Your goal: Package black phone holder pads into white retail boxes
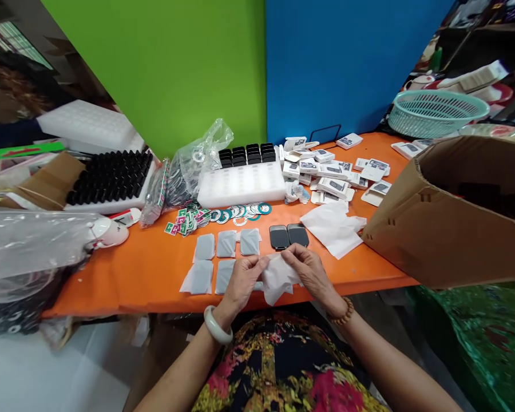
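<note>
Here, black pieces are held in the white foam tray (242, 186); a thin white tissue sheet (276, 278) is pinched by the left fingers (261, 264) and right fingers (288, 256).

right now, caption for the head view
Two hands hold thin white paper above an orange table, beside wrapped dark squares.

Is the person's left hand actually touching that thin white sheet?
Touching. The head view shows the left hand pinching the edge of the thin white sheet with thumb and fingers.
</note>
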`<state>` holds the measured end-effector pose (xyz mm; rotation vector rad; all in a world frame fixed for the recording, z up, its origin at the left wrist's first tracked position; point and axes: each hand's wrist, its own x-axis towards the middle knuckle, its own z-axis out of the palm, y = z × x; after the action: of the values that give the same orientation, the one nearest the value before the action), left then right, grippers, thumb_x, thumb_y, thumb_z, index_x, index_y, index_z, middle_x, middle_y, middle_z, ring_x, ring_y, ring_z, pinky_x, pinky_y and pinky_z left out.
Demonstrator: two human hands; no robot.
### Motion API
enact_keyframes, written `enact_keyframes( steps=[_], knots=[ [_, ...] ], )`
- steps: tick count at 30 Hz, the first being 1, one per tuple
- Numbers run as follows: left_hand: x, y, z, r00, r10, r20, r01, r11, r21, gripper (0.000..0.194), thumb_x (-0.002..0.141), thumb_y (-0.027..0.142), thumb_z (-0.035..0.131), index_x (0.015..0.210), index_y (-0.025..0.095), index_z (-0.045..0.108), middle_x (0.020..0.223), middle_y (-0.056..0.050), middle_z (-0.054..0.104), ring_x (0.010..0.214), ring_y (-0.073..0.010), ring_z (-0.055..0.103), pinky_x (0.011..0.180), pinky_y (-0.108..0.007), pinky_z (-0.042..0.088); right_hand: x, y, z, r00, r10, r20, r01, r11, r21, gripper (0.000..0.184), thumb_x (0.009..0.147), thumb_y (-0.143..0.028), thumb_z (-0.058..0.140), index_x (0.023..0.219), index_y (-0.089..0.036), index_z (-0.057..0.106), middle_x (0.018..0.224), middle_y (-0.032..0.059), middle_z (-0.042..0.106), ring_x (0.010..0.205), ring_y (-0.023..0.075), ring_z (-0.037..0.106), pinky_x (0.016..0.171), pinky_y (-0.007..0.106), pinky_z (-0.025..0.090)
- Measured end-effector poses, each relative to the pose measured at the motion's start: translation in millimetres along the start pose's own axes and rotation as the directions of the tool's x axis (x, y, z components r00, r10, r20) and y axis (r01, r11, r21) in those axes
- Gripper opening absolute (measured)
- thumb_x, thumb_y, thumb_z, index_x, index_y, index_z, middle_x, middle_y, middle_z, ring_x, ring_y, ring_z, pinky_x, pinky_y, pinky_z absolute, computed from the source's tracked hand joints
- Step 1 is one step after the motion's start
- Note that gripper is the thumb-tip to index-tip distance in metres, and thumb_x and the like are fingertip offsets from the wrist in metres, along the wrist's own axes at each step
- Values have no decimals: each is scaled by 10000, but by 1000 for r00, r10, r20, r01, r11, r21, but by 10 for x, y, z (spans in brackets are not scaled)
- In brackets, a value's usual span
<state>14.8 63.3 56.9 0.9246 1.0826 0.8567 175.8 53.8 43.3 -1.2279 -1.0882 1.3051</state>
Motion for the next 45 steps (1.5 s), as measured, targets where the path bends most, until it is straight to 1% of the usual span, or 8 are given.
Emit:
enact_keyframes(
  steps=[11, 15, 19, 24, 28, 33, 37, 45],
  knots=[
    [-49, -46, 75, 986, -163, 31, 158, 870, -467, 422, 526, 357, 868, 671, 169, 520, 590, 48, 568, 514, -83, 512, 533, -205, 430, -78, 217, 33, 915, 214, 341, -388, 698, 602, 455, 629, -473, 802, 633, -199, 439, 570, -54, 434, 506, 83, 362, 494, 208, 314],
    [-26, -22, -113, 974, -160, 158, 186, 969, -165, 406, 569, 422, 824, 666, 164, 525, 563, 55, 517, 480, -66, 432, 490, -198, 335, -45, 226, -117, 878, 156, 453, -371, 820, 436, 432, 709, -490, 738, 629, -199, 429, 554, -56, 427, 486, 79, 359, 480, 210, 289],
    [20, 42, -321, 989, 0, 146, -59, 916, 397, 219, 693, 335, 705, 642, 149, 603, 592, 33, 537, 552, -96, 446, 542, -224, 316, 223, 212, -291, 905, 75, 419, -37, 994, -99, 275, 790, -454, 657, 783, -196, 562, 728, 0, 551, 607, 120, 473, 583, 255, 380],
    [40, 95, -362, 964, 156, 214, -264, 633, 728, 94, 758, 216, 622, 681, 181, 663, 705, -5, 640, 699, -161, 561, 669, -263, 396, 741, 176, -384, 901, -108, 419, 403, 567, -719, 388, 779, -284, 640, 1139, -198, 523, 1164, 118, 564, 1046, 275, 523, 858, 397, 399],
    [56, 72, -357, 935, 164, 315, -354, 492, 795, 49, 767, 169, 642, 757, 187, 686, 759, -28, 659, 777, -187, 595, 735, -277, 420, 1073, 88, -320, 891, 125, 436, 404, 217, -889, 571, 715, -281, 675, 1231, -155, 465, 1205, 175, 532, 1081, 344, 493, 857, 419, 361],
    [73, 64, -391, 914, 152, 377, -405, 419, 812, 68, 803, 155, 618, 782, 187, 674, 781, -33, 660, 800, -186, 598, 748, -276, 436, 1329, -9, -214, 838, 303, 454, 457, 68, -887, 601, 609, -381, 760, 1107, -151, 514, 1072, 157, 541, 959, 326, 508, 764, 356, 349],
    [70, 104, -391, 915, 162, 369, -402, 402, 822, 70, 810, 142, 617, 784, 184, 667, 813, -39, 668, 825, -185, 599, 771, -278, 442, 1419, -20, -260, 827, 256, 500, 467, 182, -866, 473, 555, -335, 791, 908, -178, 518, 969, 97, 535, 878, 273, 498, 689, 304, 330],
    [76, 149, -363, 913, 159, 376, -408, 389, 826, 74, 815, 118, 624, 819, 169, 678, 828, -44, 675, 843, -191, 598, 784, -281, 440, 1039, -219, -358, 923, -111, 368, 264, 879, -397, 250, 723, -297, 665, 744, -210, 432, 702, -39, 472, 646, 130, 457, 598, 264, 366]
  ],
)
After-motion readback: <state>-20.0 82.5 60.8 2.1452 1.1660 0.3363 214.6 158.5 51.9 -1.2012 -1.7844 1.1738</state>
